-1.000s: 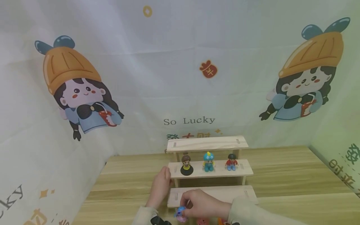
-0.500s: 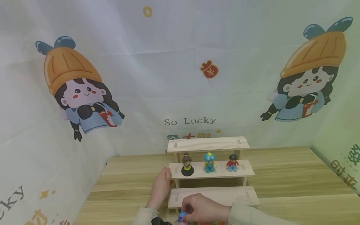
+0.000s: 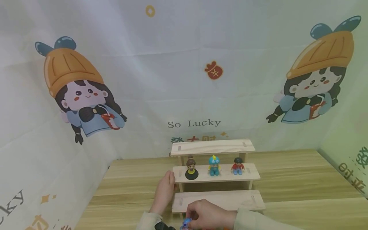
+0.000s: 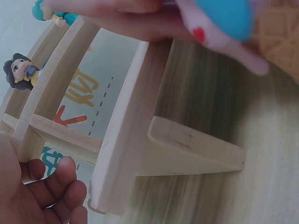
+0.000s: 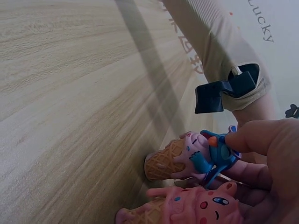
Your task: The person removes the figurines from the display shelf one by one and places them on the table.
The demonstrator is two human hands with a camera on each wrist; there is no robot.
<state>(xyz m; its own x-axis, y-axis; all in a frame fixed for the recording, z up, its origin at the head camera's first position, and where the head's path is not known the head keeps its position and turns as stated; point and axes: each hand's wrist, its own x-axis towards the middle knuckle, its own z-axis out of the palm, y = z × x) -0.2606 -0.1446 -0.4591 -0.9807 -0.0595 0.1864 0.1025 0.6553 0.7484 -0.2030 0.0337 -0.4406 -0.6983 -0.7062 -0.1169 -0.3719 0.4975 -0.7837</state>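
My right hand (image 3: 208, 212) pinches a blue ice-cream-cone figurine (image 5: 212, 151) by its head, in front of the lowest step. In the right wrist view it has big ears, a pink body and a brown waffle cone; I cannot tell whether the cone touches the table. A pink ice-cream-cone figurine (image 5: 198, 205) stands close beside it, partly cut off. My left hand (image 3: 164, 193) grips the left end of the middle step of a wooden display stand (image 3: 230, 178). In the left wrist view its fingers (image 4: 65, 189) curl below that board's end.
On the middle step stand a brown-haired figurine (image 3: 191, 167), a blue-capped figurine (image 3: 214, 166) and a red-jacketed figurine (image 3: 237, 166). The stand sits on a wood-grain table (image 3: 293, 179), before a printed cloth backdrop (image 3: 184, 95).
My right hand has moved slightly down and nearer with the blue figurine, which now shows less at the head view's lower edge. The left hand keeps its hold on the stand.
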